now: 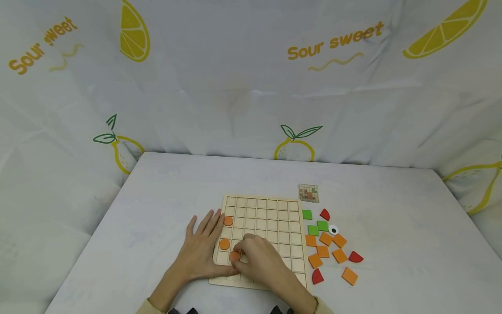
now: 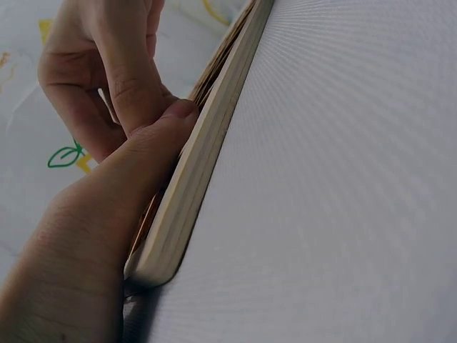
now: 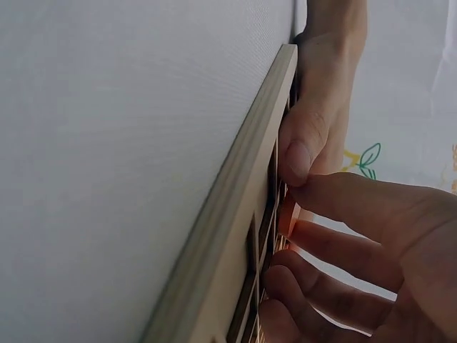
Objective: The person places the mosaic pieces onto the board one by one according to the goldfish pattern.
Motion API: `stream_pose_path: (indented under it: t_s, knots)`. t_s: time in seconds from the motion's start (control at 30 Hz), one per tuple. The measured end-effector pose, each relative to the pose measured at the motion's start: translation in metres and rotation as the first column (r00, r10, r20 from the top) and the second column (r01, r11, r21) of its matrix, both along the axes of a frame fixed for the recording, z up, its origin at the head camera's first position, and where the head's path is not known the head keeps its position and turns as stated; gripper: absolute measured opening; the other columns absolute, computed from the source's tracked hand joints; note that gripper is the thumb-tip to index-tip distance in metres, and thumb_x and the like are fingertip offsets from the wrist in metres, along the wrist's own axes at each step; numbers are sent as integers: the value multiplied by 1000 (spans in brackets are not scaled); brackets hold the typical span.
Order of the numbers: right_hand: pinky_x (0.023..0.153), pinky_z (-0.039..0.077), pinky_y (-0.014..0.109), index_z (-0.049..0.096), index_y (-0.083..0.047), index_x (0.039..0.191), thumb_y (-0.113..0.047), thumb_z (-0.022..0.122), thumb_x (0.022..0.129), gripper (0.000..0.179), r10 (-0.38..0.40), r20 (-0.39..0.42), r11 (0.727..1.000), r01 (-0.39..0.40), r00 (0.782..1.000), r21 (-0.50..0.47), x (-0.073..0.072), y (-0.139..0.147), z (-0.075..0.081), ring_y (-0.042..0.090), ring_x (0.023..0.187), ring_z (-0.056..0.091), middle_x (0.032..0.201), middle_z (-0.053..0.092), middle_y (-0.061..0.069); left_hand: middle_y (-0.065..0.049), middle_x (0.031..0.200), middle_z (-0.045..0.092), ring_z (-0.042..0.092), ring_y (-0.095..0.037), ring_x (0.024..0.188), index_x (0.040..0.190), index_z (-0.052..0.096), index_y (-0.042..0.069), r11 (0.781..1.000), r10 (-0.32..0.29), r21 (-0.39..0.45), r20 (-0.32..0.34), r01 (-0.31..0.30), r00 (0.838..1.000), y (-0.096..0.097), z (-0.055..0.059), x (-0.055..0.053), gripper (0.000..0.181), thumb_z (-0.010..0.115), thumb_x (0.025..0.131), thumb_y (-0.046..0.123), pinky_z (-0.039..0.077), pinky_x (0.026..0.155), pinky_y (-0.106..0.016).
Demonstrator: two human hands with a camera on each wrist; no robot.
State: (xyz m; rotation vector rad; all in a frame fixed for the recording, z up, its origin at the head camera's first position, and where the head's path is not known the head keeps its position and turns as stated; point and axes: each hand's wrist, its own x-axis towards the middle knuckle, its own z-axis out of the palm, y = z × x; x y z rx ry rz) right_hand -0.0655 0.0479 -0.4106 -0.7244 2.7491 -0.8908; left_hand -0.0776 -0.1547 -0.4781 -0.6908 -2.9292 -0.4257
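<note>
A light wooden grid board [image 1: 272, 214] lies flat on the white table. Over its lower left cells, my right hand [image 1: 262, 263] pinches an orange disc [image 1: 235, 256] between thumb and fingers; the right wrist view shows that orange disc [image 3: 288, 216] tilted at the grid. My left hand [image 1: 199, 255] rests along the board's left edge, fingers extended and thumb laid across the near corner, its tip close to the right thumb. Two more orange discs sit in left-column cells, one upper [image 1: 228, 221] and one lower [image 1: 224, 244].
Right of the board lie three green squares [image 1: 313, 230], several orange squares [image 1: 323, 251], three red quarter-circles [image 1: 356, 257] and a white eye piece [image 1: 333, 230]. A small pattern card [image 1: 308, 193] lies beyond the board's far right corner. A lemon-print cloth [image 1: 219, 100] hangs behind the table.
</note>
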Motion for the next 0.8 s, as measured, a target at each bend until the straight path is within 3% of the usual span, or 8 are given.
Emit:
stream_pose_path:
  t_s: [0.8]
  knots:
    - [55,40,13,82,-8,90,-16,86,80,13,16,-7,999,-16,1000,29,2,1,-1,-1,64,43,78,61,-5,-11,171,24,23,-32,159,161,28,5,1000,-9,3,1,9,1000,0,0,1,141,59,60,98,10,122,-67]
